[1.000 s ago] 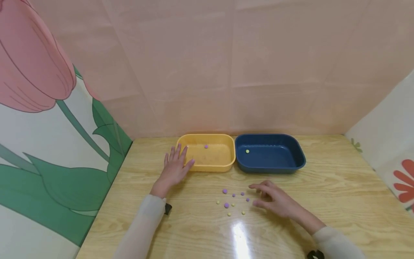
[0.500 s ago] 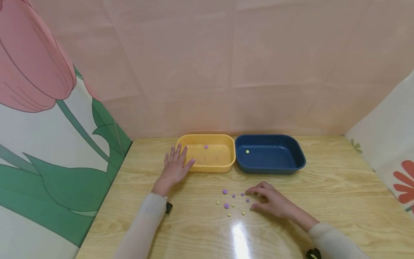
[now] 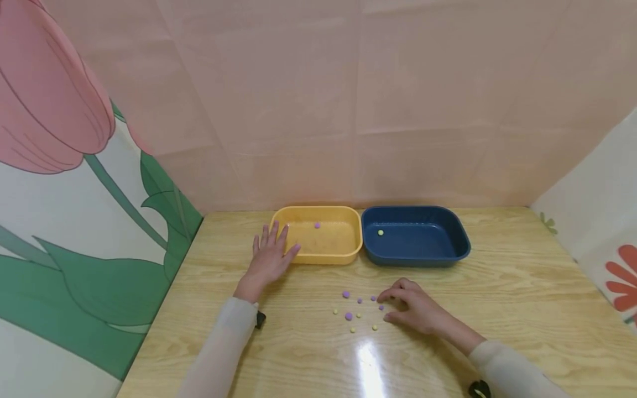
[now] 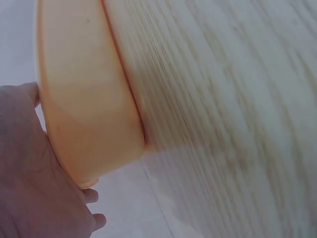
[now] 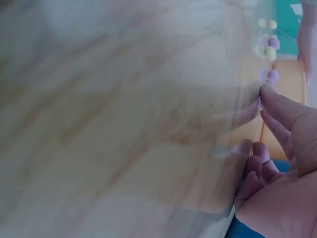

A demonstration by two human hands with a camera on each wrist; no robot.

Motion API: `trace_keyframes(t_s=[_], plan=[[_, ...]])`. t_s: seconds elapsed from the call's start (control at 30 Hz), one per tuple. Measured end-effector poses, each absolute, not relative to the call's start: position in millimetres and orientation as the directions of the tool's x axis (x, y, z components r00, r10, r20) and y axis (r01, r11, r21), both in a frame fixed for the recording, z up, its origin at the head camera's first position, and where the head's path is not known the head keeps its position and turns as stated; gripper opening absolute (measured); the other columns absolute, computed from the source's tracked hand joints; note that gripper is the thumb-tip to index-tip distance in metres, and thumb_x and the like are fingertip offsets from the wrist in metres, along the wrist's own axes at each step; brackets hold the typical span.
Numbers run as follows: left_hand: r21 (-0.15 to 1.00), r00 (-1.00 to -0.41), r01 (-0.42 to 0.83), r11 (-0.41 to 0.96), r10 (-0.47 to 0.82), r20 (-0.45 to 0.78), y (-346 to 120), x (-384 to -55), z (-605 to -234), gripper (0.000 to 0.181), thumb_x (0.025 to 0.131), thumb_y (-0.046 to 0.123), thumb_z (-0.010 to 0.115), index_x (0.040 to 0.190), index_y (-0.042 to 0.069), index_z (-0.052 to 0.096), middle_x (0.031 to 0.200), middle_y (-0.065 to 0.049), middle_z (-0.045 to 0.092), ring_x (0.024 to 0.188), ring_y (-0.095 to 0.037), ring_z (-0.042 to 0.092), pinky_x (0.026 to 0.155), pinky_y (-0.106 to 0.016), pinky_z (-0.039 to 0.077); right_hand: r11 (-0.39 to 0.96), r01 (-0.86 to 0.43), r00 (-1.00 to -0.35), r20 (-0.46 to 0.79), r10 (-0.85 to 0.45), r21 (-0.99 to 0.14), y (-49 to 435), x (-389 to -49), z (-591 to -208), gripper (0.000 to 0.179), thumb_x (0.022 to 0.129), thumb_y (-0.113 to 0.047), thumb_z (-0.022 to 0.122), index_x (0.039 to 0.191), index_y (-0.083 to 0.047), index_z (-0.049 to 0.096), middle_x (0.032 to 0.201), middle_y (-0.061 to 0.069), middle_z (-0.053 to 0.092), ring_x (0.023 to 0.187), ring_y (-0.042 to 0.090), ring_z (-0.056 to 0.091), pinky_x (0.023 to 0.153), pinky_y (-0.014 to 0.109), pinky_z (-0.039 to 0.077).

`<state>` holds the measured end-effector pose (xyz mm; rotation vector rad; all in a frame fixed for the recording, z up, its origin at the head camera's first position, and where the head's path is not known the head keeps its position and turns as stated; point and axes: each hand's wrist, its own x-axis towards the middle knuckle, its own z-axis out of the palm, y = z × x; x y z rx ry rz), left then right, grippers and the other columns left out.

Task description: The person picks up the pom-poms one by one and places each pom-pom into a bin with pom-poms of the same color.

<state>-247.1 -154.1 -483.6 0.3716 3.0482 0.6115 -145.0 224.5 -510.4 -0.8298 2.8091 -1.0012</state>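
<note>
In the head view my left hand (image 3: pixel 269 260) rests over the left front corner of the yellow tray (image 3: pixel 328 258), fingers spread across its rim. The left wrist view shows that hand (image 4: pixel 34 168) along the outside of the tray wall (image 4: pixel 89 109). My right hand (image 3: pixel 415 309) is low over the table, its thumb and index finger apart on either side of a small purple ball (image 3: pixel 381 308). Another purple ball (image 3: pixel 373 298) lies just left of the index fingertip. Its other fingers are curled in the right wrist view, where the hand (image 5: pixel 282 153) is nearest the balls.
More purple balls (image 3: pixel 349 316) and several pale yellow balls (image 3: pixel 375 328) lie scattered on the wooden table (image 3: pixel 298 354). A navy blue tray (image 3: pixel 418 262) stands right beside the yellow one, holding one yellow-green ball (image 3: pixel 380 232). One purple ball (image 3: pixel 317 225) is in the yellow tray.
My right hand has shifted slightly left, bringing its thumb and index finger to either side of the purple ball. The left hand has stayed on the tray corner.
</note>
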Motion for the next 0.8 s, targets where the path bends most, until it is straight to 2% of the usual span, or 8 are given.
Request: trace_keyframes(t_s=[0.17, 0.33, 0.6, 0.8], plan=[[0.368, -0.972, 0.223, 0.903, 0.232, 0.019, -156, -247, -486, 0.078, 0.104, 0.066, 0.027, 0.164, 0.018, 0.012, 0.171, -0.012, -0.004, 0.155, -0.034, -0.014, 0.121, -0.061, -0.006, 0.672, -0.443, -0.870, 0.103, -0.483, -0.593, 222, -146, -513, 0.024, 0.083, -0.024, 0.084, 0.105, -0.028, 0.075, 0.097, -0.007, 0.054, 0.092, 0.013, 0.048, 0.078, 0.028, 0.040], [0.385, -0.973, 0.218, 0.897, 0.231, 0.014, -154, -245, -486, 0.076, 0.105, 0.063, 0.029, 0.164, 0.018, 0.011, 0.171, -0.010, -0.005, 0.155, -0.033, -0.017, 0.121, -0.059, -0.009, 0.689, -0.421, -0.883, 0.093, -0.459, -0.590, 220, -146, -511, 0.019, 0.084, -0.026, 0.083, 0.100, -0.029, 0.074, 0.096, -0.008, 0.054, 0.092, 0.014, 0.048, 0.077, 0.029, 0.039], [0.378, -0.973, 0.220, 0.899, 0.229, 0.023, -153, -242, -483, 0.077, 0.105, 0.065, 0.025, 0.164, 0.017, 0.013, 0.171, -0.012, -0.005, 0.155, -0.035, -0.015, 0.121, -0.062, -0.006, 0.719, -0.387, -0.898, 0.058, -0.436, -0.577, 217, -146, -509, 0.015, 0.085, -0.025, 0.083, 0.091, -0.032, 0.071, 0.094, -0.008, 0.055, 0.092, 0.014, 0.048, 0.079, 0.030, 0.041], [0.385, -0.973, 0.224, 0.895, 0.227, 0.038, -153, -243, -484, 0.076, 0.105, 0.062, 0.029, 0.164, 0.016, 0.015, 0.171, -0.014, 0.000, 0.155, -0.035, -0.013, 0.120, -0.063, -0.004, 0.695, -0.390, -0.892, 0.061, -0.448, -0.605, 216, -148, -501, 0.011, 0.086, -0.024, 0.082, 0.091, -0.028, 0.072, 0.093, -0.007, 0.057, 0.088, 0.013, 0.051, 0.076, 0.028, 0.044]])
